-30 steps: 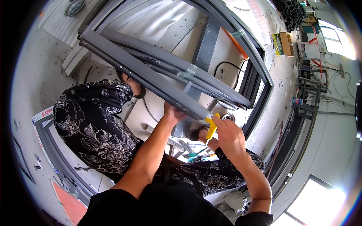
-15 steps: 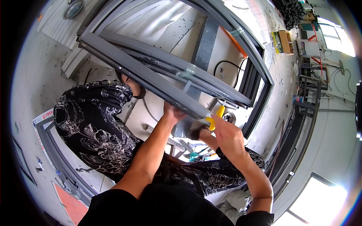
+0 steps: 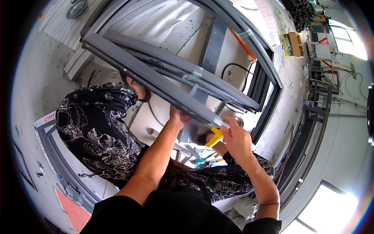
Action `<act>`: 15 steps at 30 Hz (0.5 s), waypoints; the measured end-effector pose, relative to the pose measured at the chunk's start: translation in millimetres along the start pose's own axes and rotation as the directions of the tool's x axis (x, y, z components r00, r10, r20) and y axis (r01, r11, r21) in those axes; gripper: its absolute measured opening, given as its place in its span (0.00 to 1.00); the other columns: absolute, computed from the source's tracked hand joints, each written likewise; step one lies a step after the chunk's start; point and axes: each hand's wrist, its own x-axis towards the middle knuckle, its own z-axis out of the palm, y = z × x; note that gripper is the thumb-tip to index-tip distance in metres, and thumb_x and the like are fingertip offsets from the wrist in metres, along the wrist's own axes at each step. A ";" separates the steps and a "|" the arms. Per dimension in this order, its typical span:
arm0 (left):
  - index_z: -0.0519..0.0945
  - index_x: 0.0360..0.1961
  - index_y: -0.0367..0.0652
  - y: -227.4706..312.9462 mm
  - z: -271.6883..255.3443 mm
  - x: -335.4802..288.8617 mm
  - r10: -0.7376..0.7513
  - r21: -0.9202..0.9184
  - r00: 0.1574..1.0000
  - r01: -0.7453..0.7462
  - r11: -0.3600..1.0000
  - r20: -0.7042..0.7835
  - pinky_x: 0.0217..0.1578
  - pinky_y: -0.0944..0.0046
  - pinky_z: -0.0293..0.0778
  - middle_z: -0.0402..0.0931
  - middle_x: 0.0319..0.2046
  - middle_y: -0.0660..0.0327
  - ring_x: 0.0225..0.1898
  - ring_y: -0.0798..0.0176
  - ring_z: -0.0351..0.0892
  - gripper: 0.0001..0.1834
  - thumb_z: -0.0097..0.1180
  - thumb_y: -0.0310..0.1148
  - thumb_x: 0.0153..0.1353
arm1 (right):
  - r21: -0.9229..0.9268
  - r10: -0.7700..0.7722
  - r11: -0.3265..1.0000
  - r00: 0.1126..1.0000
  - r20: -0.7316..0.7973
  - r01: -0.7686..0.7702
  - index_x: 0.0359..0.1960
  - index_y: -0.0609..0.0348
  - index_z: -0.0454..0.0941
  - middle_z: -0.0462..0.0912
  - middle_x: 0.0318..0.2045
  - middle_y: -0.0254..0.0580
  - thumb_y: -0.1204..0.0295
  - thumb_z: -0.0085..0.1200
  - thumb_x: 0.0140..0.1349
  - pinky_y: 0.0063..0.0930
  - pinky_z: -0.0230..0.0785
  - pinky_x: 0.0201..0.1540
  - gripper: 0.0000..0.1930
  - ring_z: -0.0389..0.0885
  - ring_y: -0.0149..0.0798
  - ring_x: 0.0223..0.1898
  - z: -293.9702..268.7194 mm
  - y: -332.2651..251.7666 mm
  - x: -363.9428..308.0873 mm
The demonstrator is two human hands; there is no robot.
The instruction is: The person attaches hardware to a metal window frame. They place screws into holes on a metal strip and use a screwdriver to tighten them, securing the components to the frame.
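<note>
A long grey metal frame bar (image 3: 144, 76) slants across in front of me, from upper left down to the middle right. My left hand (image 3: 179, 118) grips its lower edge, fingers closed and partly hidden beneath it. At the bar's right end, my right hand (image 3: 237, 141) is closed on a yellow-handled tool (image 3: 215, 137), its working end hidden by the fingers. Thumb and forefinger lie close to the bar's end, where a shiny, clear strip (image 3: 219, 121) shows. Behind it lies another grey bar (image 3: 206, 77) with clear tape (image 3: 193, 73) around it.
A larger grey frame (image 3: 269, 66) surrounds the bars on the far side. A dark flat beam (image 3: 212, 43) runs beneath them. My feet are under the bar, near a black cable (image 3: 230, 64). A metal bowl (image 3: 76, 8) stands far left; a cardboard box (image 3: 292, 43) sits far right.
My right hand has turned, and the yellow tool has swung down and left, off the bar's end to below it. The left hand and the bar have stayed put.
</note>
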 end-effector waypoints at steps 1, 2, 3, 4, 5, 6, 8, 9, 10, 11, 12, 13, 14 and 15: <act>0.80 0.40 0.54 0.0 0.0 -0.1 0.001 -0.001 1.000 -0.001 1.000 -0.001 0.41 0.51 0.76 0.80 0.33 0.67 0.36 0.64 0.81 0.31 0.38 0.68 0.61 | 0.088 0.066 0.994 0.998 -0.009 -0.065 0.46 0.59 0.75 0.81 0.23 0.48 0.69 0.55 0.63 0.36 0.72 0.27 0.12 0.81 0.49 0.23 0.2 2.2 0.0; 0.80 0.40 0.54 -0.1 0.0 -0.1 0.002 -0.002 1.000 -0.002 1.000 -0.003 0.41 0.51 0.76 0.80 0.33 0.67 0.36 0.64 0.81 0.31 0.38 0.68 0.61 | 0.088 0.065 0.994 0.998 -0.008 -0.064 0.46 0.59 0.75 0.81 0.23 0.48 0.69 0.55 0.63 0.36 0.72 0.27 0.12 0.81 0.49 0.23 -1.3 2.8 -1.3; 0.80 0.40 0.54 -0.2 0.0 -0.2 0.003 -0.003 1.000 -0.003 1.000 -0.005 0.41 0.51 0.76 0.80 0.33 0.67 0.36 0.65 0.81 0.31 0.38 0.68 0.61 | 0.024 -0.033 0.999 0.999 -0.041 0.034 0.46 0.58 0.75 0.81 0.25 0.48 0.70 0.55 0.62 0.36 0.73 0.30 0.12 0.81 0.48 0.25 -3.6 2.8 -3.6; 0.80 0.40 0.54 0.3 1.0 -2.1 0.002 -0.003 1.000 -0.002 1.000 -0.005 0.41 0.51 0.76 0.80 0.33 0.67 0.36 0.65 0.81 0.31 0.38 0.68 0.61 | -0.044 -0.132 0.991 0.989 -0.068 0.129 0.46 0.57 0.75 0.81 0.27 0.47 0.71 0.55 0.61 0.37 0.75 0.32 0.12 0.82 0.48 0.28 -4.8 3.1 -5.8; 0.80 0.40 0.54 0.8 2.1 -4.8 0.009 0.007 1.000 -0.009 1.000 0.000 0.41 0.51 0.76 0.80 0.33 0.67 0.36 0.65 0.81 0.31 0.37 0.67 0.61 | -0.044 -0.131 0.991 0.989 -0.068 0.129 0.46 0.57 0.75 0.81 0.27 0.47 0.71 0.55 0.61 0.37 0.75 0.32 0.12 0.82 0.48 0.28 -3.1 4.0 -7.3; 0.80 0.40 0.54 0.9 3.1 -6.3 0.014 0.016 1.000 -0.014 1.000 0.006 0.41 0.51 0.76 0.80 0.33 0.67 0.36 0.65 0.81 0.31 0.37 0.67 0.61 | -0.122 -0.224 0.969 0.971 -0.086 0.213 0.44 0.56 0.76 0.81 0.29 0.46 0.72 0.55 0.60 0.37 0.75 0.35 0.11 0.81 0.49 0.31 -0.2 5.3 -8.5; 0.80 0.40 0.54 1.8 2.2 -6.3 0.015 0.010 1.000 -0.015 1.000 0.005 0.41 0.52 0.76 0.80 0.33 0.67 0.36 0.65 0.81 0.31 0.37 0.68 0.61 | -0.200 -0.320 0.934 0.943 -0.095 0.297 0.43 0.55 0.77 0.81 0.32 0.45 0.73 0.56 0.58 0.38 0.75 0.38 0.11 0.81 0.49 0.33 0.3 4.2 -10.1; 0.80 0.40 0.54 2.1 1.5 -6.1 0.014 0.004 1.000 -0.014 1.000 0.005 0.41 0.52 0.76 0.80 0.33 0.67 0.36 0.65 0.81 0.31 0.37 0.68 0.61 | -0.329 -0.397 0.875 0.915 -0.071 0.354 0.42 0.56 0.77 0.79 0.34 0.43 0.73 0.61 0.54 0.37 0.75 0.40 0.13 0.80 0.48 0.37 -2.4 1.6 -11.5; 0.80 0.40 0.54 1.5 0.9 -4.5 0.014 0.005 1.000 -0.014 1.000 0.006 0.41 0.52 0.76 0.80 0.33 0.67 0.36 0.65 0.81 0.31 0.37 0.68 0.61 | -0.452 -0.465 0.797 0.884 -0.037 0.400 0.41 0.56 0.77 0.78 0.37 0.41 0.72 0.66 0.50 0.35 0.75 0.41 0.16 0.79 0.47 0.41 -4.2 0.2 -12.4; 0.80 0.40 0.55 0.7 0.1 -2.7 0.011 0.002 1.000 -0.011 1.000 0.002 0.42 0.52 0.76 0.80 0.33 0.67 0.36 0.65 0.81 0.31 0.37 0.68 0.61 | -0.452 -0.466 0.797 0.884 -0.038 0.401 0.41 0.56 0.77 0.78 0.37 0.41 0.72 0.66 0.50 0.35 0.75 0.41 0.16 0.79 0.47 0.41 -3.7 -0.2 -11.9; 0.80 0.40 0.55 0.3 -0.9 -1.1 0.009 -0.002 1.000 -0.009 1.000 -0.002 0.42 0.52 0.76 0.80 0.33 0.67 0.36 0.64 0.81 0.31 0.37 0.68 0.61 | -0.421 -0.455 0.818 0.889 -0.056 0.393 0.36 0.57 0.78 0.79 0.35 0.41 0.71 0.63 0.52 0.36 0.75 0.40 0.10 0.79 0.48 0.37 -2.3 -0.7 -10.8; 0.80 0.40 0.55 0.5 0.0 -2.0 0.007 0.000 1.000 -0.007 1.000 0.000 0.42 0.52 0.76 0.80 0.33 0.67 0.36 0.64 0.81 0.31 0.37 0.68 0.61 | -0.390 -0.442 0.838 0.894 -0.074 0.382 0.32 0.58 0.79 0.80 0.33 0.41 0.70 0.59 0.55 0.37 0.75 0.39 0.06 0.79 0.49 0.33 -1.0 -0.1 -10.5; 0.80 0.40 0.55 1.2 0.9 -3.2 0.003 -0.013 1.000 -0.003 1.000 0.004 0.42 0.52 0.76 0.80 0.33 0.67 0.36 0.64 0.81 0.31 0.37 0.68 0.61 | -0.390 -0.441 0.838 0.894 -0.075 0.380 0.32 0.58 0.79 0.80 0.33 0.41 0.70 0.59 0.55 0.37 0.75 0.39 0.06 0.79 0.49 0.33 0.8 1.8 -10.9; 0.80 0.40 0.55 1.7 1.5 -4.0 0.000 -0.027 1.000 0.001 1.000 0.009 0.42 0.52 0.76 0.80 0.33 0.67 0.37 0.64 0.81 0.30 0.38 0.67 0.61 | -0.280 -0.310 0.917 0.950 -0.047 0.286 0.31 0.58 0.80 0.78 0.34 0.41 0.66 0.63 0.52 0.38 0.75 0.38 0.10 0.79 0.46 0.35 3.2 4.7 -11.6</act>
